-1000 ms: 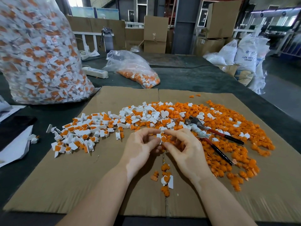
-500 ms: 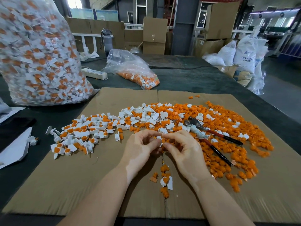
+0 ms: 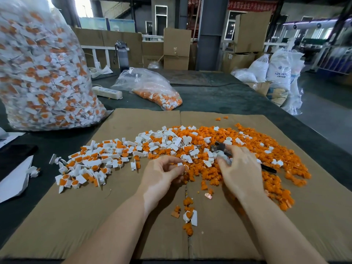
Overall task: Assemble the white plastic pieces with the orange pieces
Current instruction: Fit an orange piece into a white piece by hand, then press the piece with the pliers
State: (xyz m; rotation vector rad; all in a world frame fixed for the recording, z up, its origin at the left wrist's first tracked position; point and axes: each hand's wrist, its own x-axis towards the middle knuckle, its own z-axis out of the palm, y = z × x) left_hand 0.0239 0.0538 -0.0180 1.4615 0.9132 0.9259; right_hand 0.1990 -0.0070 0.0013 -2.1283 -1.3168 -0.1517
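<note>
left hand pinches a white piece; right hand rests on pliers

this is a factory or big workshop. a huge clear bag full of white and orange parts stands on the counter, and many more parts lie loose on a sheet of cardboard. brown boxes are stacked at the back. white sacks sit on the floor. there are tall gray posts and a red banner up high.

Bare cardboard near left; orange pieces, pliers crowd right.
</note>
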